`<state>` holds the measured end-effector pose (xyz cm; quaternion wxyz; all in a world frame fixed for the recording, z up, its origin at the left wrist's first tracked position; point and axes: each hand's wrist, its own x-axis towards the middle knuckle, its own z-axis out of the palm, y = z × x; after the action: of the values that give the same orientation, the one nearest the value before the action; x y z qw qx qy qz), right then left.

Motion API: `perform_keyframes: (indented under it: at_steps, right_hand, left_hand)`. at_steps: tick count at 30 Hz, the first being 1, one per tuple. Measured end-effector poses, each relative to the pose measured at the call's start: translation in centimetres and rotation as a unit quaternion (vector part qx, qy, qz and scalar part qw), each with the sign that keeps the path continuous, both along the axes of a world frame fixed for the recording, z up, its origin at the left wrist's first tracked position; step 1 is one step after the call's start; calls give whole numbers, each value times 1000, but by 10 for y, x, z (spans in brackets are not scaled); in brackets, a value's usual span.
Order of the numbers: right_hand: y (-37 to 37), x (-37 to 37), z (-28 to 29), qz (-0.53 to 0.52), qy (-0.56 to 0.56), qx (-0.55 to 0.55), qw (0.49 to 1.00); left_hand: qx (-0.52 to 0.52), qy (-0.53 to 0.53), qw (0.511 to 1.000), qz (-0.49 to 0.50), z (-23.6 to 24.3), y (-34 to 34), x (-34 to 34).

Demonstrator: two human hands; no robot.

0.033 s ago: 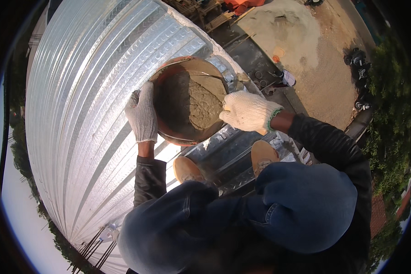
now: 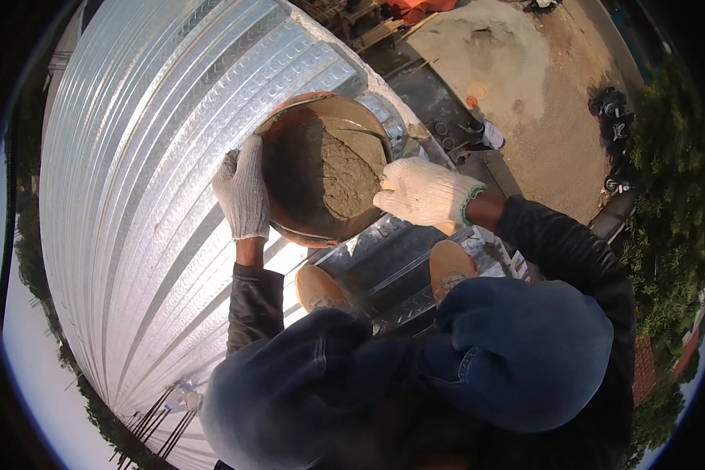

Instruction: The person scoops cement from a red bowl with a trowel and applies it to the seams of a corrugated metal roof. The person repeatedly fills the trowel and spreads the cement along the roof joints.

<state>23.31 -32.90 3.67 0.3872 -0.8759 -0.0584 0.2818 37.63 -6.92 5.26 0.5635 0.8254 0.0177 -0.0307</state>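
Note:
A round reddish bucket (image 2: 298, 233) sits in front of me on ribbed metal sheeting, partly filled with wet grey-brown mortar (image 2: 348, 176). My left hand (image 2: 244, 188), in a knitted work glove, grips the bucket's left rim, its thumb side toward the opening. On the opposite side, my right hand (image 2: 427, 192), in a cream glove with a green cuff, closes its fingers over the right rim. Shadow covers the left half of the inside. My right fingertips are partly hidden.
Shiny corrugated metal decking (image 2: 157, 157) spreads to the left, ending at a rough concrete edge (image 2: 341, 43). Beyond and below that edge lie a sand pile (image 2: 501, 70) and black motorbikes (image 2: 615, 117). Steel bars (image 2: 153, 419) stick up at lower left. My tan shoes (image 2: 450, 266) rest close to the bucket.
The view has shifted very slightly. Both hands keep their hold on the bucket, with no other visible change.

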Motion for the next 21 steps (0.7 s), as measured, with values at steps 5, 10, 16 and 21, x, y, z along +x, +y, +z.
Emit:
perform_keyframes:
  at_steps: [5,10,16,21]
  right_hand:
    - [38,-10,19,-56,38,84,994]
    - [53,-29,-2,31,-134,-34,990]
    - [55,-36,59,127,-273,-239,923]
    - [10,-6,59,74,-284,-242,925]
  left_hand:
    - [17,13,999,41,-9,7,-9]
    - [25,-24,999,27,-8,14,-4]
    - [-28,-8,999,31,-8,8,-3]
    - [-29,13,999,36,-7,29,0]
